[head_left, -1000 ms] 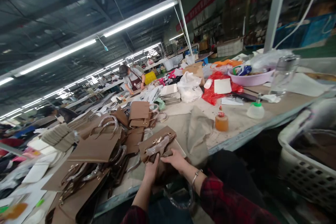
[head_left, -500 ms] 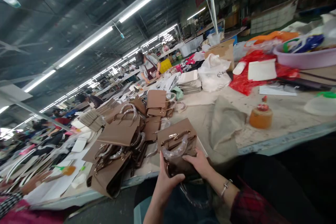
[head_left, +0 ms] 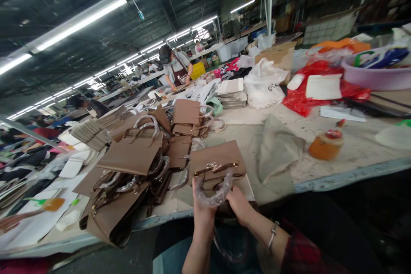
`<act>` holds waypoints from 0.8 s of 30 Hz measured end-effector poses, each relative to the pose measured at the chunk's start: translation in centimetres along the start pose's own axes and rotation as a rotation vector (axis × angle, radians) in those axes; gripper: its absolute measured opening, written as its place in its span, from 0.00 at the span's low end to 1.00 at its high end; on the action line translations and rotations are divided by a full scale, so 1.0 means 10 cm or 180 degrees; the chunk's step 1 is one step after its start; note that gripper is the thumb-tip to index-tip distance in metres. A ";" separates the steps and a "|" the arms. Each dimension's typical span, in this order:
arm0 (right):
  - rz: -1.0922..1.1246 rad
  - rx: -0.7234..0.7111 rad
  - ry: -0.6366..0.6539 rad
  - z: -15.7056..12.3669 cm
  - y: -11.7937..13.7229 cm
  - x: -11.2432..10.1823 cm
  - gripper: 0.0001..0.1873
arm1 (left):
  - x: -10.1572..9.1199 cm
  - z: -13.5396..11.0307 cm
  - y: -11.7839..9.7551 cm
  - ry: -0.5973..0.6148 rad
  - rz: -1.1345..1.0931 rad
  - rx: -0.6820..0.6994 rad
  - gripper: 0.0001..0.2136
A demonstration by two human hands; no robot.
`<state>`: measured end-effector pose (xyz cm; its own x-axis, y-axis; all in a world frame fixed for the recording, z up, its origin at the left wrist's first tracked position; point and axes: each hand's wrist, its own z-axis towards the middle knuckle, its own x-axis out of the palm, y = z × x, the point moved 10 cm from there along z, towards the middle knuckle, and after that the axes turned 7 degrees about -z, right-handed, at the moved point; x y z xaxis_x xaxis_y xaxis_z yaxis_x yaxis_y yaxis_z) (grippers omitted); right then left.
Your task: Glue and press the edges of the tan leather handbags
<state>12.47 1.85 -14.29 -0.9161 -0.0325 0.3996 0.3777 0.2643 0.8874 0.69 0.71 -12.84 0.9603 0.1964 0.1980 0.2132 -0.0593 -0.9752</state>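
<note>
Tan leather fills the near edge of a long workshop table (head_left: 321, 167), where a person's left hand (head_left: 203, 216) closes around the handle (head_left: 213, 195) of a handbag (head_left: 218, 158), the fingers curled over the loop's left side. The right hand (head_left: 239, 205), a bracelet (head_left: 272, 233) on its wrist, clamps the handbag at its near edge, just beside the handle's right end. The handbag lies flat with its handle toward the person, apparently so that both hands reach it without stretching. Clear film is wound around the handle, most likely to spare it from scuffs. To the left, a pile of matching bags (head_left: 135, 158) sprawls across the table, their handles wrapped the same way. To the right, a grey cloth (head_left: 276, 154) lies rumpled, with an orange bottle (head_left: 326, 144) standing beyond it. Farther off sit a white plastic bag (head_left: 263, 87), a red wrapper (head_left: 298, 98) and a lilac basin (head_left: 375, 78). At the far end, a co-worker in an apron (head_left: 178, 70) bends over the same table under strip lights.
</note>
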 end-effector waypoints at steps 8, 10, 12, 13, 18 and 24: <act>0.0316 -0.0134 -0.0186 0.03 -0.08 -0.02 0.34 | -0.19 -0.16 -0.05 -0.0563 0.0714 0.1338 0.29; 0.0277 -0.0144 -0.0279 0.04 -0.09 -0.01 0.31 | -0.24 -0.19 -0.02 -0.0624 0.0793 0.1580 0.25; 0.0145 -0.0138 -0.0382 0.05 -0.09 0.00 0.27 | -0.34 -0.20 0.06 -0.0741 0.0915 0.1600 0.25; 0.0048 -0.0139 -0.0424 0.05 -0.08 0.02 0.25 | -0.40 -0.21 0.08 -0.0850 0.1027 0.1643 0.25; -0.0656 -0.0194 -0.0468 0.03 0.01 0.07 0.21 | -0.37 -0.22 -0.02 -0.0240 0.1375 0.1706 0.20; -0.1895 -0.0330 0.0117 -0.02 0.12 0.19 0.19 | 0.02 -0.16 -0.08 0.1171 0.1571 0.0797 0.26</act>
<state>11.16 1.96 -12.42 -0.9695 -0.1798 -0.1665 -0.1856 0.0951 0.9780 0.99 -0.78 -11.85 0.9428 -0.1451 -0.3002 -0.2730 0.1811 -0.9448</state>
